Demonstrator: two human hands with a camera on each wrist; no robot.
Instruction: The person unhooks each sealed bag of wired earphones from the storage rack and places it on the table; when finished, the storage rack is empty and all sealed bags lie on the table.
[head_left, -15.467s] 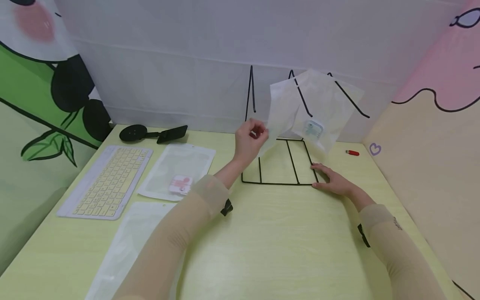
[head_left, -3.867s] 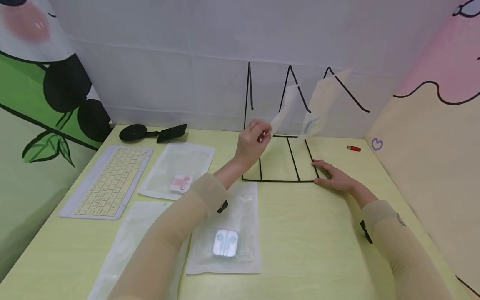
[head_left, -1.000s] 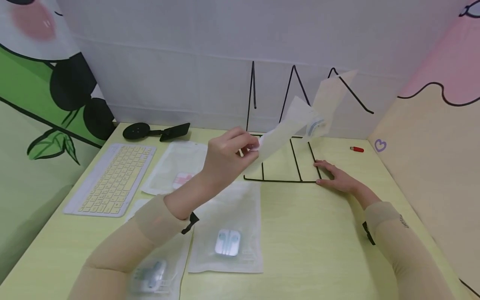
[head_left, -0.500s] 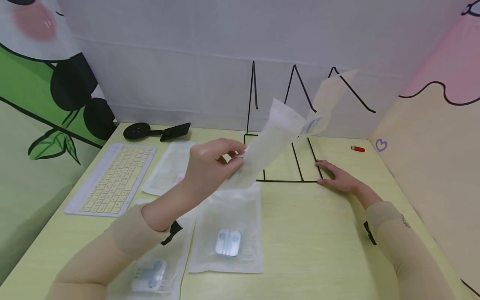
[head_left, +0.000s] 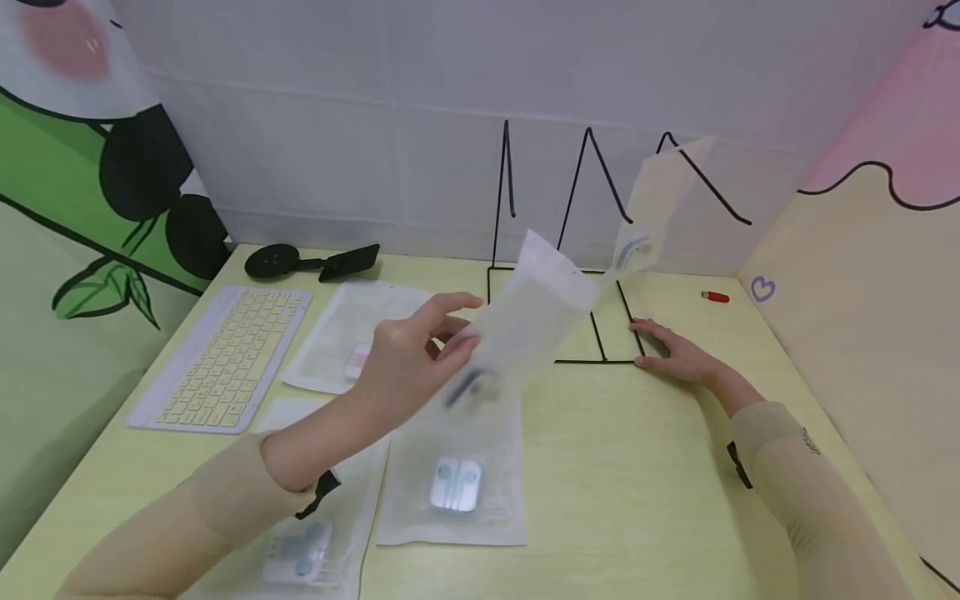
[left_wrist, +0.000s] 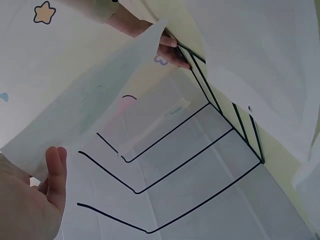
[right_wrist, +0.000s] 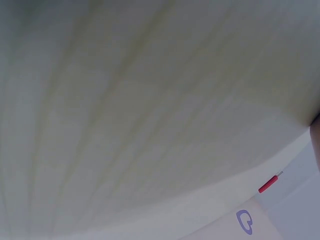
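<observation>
My left hand [head_left: 408, 354] pinches the edge of a translucent plastic bag [head_left: 540, 296], with a small blurred dark item showing inside it. The bag hangs tilted in front of a black wire rack [head_left: 588, 362] with three upright hooks. Another translucent bag [head_left: 652, 200], with pale blue earphones in it, hangs edge-on from the rack's right hook. My right hand [head_left: 678, 357] rests at the right front corner of the rack's base, its fingers [left_wrist: 172, 52] on the rail in the left wrist view. Under the held bag, a bag with a white earphone case [head_left: 455, 485] lies on the desk.
A bag with a pink-and-white case [head_left: 358, 358] and one with a pale case [head_left: 300, 554] lie on the left, partly behind my left arm. A white keyboard [head_left: 225, 358], a black folding stand [head_left: 311, 263] and a red USB stick [head_left: 716, 297] are also there.
Since 15.5 s ago, the bag with the white earphone case has appeared on the desk. In the last second my left hand drew the held bag left and down, off the middle hook.
</observation>
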